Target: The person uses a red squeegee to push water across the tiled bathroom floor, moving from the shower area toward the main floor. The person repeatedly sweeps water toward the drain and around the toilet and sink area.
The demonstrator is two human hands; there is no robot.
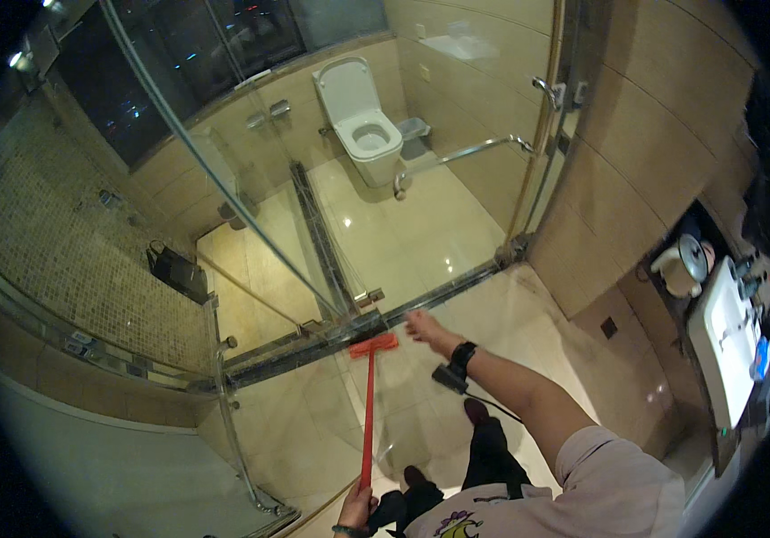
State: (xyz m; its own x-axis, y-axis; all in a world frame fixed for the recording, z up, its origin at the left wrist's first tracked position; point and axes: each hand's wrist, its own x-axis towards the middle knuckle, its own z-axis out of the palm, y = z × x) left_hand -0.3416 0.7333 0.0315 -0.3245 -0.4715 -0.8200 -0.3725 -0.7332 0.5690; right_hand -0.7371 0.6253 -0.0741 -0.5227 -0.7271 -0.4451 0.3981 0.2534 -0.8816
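Observation:
My left hand (pixel 357 506), low in the view, is closed around the handle of a red long-handled floor brush or squeegee (pixel 368 417). The tool's wide red head (pixel 373 346) lies on the tiled floor (pixel 291 397), just in front of the dark stone threshold (pixel 439 291). My right hand (pixel 425 328) is stretched forward over the floor, right of the red head. Its fingers look curled, and nothing can be made out in them. A black device with a cable (pixel 450 378) hangs at my right wrist.
Glass panels (pixel 237 222) rise beyond the threshold, with a metal door handle (pixel 462 156). Behind them stands a white toilet (pixel 369 138), lid up. A black bag (pixel 178 272) is at left. A washbasin (pixel 721 343) stands at right, a bathtub (pixel 109 457) lower left.

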